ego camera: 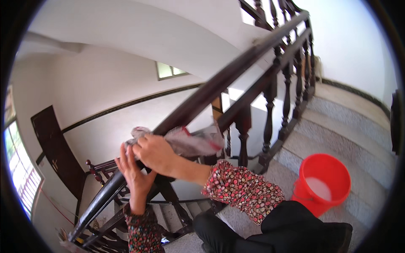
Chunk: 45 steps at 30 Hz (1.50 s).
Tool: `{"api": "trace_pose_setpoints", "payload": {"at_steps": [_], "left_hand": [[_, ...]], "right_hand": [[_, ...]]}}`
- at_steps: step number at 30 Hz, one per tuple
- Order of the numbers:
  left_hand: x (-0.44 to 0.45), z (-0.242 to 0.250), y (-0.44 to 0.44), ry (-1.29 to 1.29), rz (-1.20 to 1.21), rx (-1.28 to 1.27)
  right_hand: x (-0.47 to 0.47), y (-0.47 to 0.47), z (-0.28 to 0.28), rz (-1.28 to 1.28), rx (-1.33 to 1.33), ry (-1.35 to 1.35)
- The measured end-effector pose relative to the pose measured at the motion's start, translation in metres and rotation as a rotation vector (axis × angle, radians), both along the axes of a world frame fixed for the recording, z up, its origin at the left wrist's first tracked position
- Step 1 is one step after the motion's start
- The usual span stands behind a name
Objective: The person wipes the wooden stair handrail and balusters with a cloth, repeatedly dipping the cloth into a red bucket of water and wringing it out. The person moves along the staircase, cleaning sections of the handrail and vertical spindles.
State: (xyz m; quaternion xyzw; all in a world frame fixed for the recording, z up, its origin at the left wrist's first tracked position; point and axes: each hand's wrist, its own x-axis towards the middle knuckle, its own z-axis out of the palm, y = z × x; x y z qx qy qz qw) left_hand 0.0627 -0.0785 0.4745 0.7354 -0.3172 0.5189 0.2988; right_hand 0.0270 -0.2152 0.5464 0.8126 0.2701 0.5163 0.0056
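A dark wooden stair handrail (221, 79) slants down from the upper right to the lower left. My right hand (155, 155) is closed on a grey and red cloth (199, 140), which wraps over the rail and trails to the right. My left hand (134, 174) is raised just left of it, fingers spread, at the cloth's near end; whether its fingertips touch the cloth cannot be told. Below the hands the rail has a wet-looking shine. Both sleeves have a flowered pattern.
A red plastic bucket (326, 183) with whitish liquid stands on the stone steps (335, 139) at the right. Turned wooden balusters (269, 123) line the stair edge. Beyond the rail, the stairwell drops to lower steps (167, 218), with a dark door (60, 151) at the far left.
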Motion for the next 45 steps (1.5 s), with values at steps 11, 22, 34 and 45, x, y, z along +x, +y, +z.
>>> {"api": "trace_pose_setpoints", "payload": {"at_steps": [11, 22, 34, 45], "left_hand": [[-0.101, -0.108, -0.033, 0.433, -0.529, 0.011], [-0.116, -0.170, -0.055, 0.711, -0.772, -0.036], [-0.084, -0.190, 0.001, 0.950, -0.593, -0.312], [-0.084, -0.216, 0.033, 1.141, -0.478, -0.374]], "right_hand": [[-0.122, -0.150, 0.001, 0.095, 0.515, 0.188], [-0.446, -0.323, 0.013, -0.665, 0.972, 0.097], [-0.364, -0.225, -0.097, -0.785, 0.223, 0.403], [-0.312, -0.168, -0.223, -0.369, 0.225, 0.746]]}}
